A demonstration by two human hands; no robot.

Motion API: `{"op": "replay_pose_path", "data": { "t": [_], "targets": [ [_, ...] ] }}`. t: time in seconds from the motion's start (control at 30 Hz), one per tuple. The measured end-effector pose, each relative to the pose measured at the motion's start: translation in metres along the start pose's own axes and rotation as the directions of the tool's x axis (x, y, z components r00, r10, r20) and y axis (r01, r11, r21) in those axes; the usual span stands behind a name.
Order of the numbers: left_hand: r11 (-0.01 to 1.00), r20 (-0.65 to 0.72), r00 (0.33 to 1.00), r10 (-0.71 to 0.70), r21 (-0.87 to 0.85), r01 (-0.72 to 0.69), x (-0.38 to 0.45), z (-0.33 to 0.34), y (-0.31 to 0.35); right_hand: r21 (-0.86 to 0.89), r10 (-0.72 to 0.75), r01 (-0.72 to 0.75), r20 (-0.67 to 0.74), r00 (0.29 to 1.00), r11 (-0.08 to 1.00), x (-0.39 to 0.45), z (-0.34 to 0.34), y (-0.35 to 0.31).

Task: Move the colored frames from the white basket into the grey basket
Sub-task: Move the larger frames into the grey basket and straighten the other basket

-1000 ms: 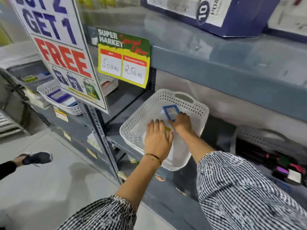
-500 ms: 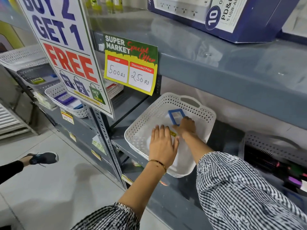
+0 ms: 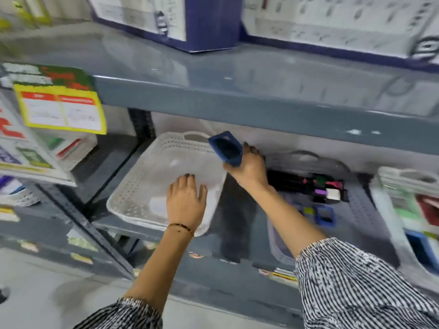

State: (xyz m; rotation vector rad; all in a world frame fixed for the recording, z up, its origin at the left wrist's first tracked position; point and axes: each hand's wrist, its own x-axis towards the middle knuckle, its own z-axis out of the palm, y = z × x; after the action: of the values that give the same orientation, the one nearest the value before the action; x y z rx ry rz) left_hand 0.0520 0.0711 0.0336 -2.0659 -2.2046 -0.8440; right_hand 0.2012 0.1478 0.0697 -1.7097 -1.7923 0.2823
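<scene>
Now the right hand point(image 3: 249, 169) grips a blue rectangular plastic frame point(image 3: 226, 148) at mid-frame, above the white perforated plastic basket's point(image 3: 142, 186) right rim; left hand point(image 3: 186, 203) lies flat inside it.

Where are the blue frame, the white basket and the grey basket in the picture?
blue frame point(image 3: 225, 148): head view, on its dark middle panel, held in the right hand.
white basket point(image 3: 133, 191): head view, on its perforated left wall.
grey basket point(image 3: 356, 198): head view, on its perforated right inner wall.
</scene>
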Motion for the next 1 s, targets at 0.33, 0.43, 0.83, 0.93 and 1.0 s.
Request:
{"op": "replay_pose_path", "data": {
  "t": [0.33, 0.43, 0.83, 0.93, 1.0],
  "targets": [
    [0.897, 0.019, 0.919, 0.394, -0.226, -0.380, -0.074, 0.048, 0.224, 0.011, 0.255, -0.268, -0.352, 0.901, 0.963, -0.089, -0.178, 0.161],
    [0.866, 0.055, 0.889, 0.455, -0.260, -0.428, -0.101, 0.061, 0.278, 0.000, 0.371, -0.399, -0.371, 0.851, 0.917, -0.120, -0.217, 0.214],
    [0.894, 0.296, 0.845, 0.445, -0.204, -0.400, -0.153, 0.103, 0.358, -0.082, 0.669, -0.682, -0.137, 0.730, 0.727, -0.177, -0.244, 0.308],
    [0.892, 0.319, 0.835, 0.449, -0.214, -0.398, -0.156, 0.108, 0.355, -0.130, 0.683, -0.688, -0.089, 0.725, 0.714, -0.174, -0.240, 0.308],
    [0.889, 0.333, 0.827, 0.453, -0.238, -0.391, -0.156, 0.109, 0.355, -0.176, 0.692, -0.690, -0.061, 0.719, 0.702, -0.172, -0.237, 0.307]
  ]
}}
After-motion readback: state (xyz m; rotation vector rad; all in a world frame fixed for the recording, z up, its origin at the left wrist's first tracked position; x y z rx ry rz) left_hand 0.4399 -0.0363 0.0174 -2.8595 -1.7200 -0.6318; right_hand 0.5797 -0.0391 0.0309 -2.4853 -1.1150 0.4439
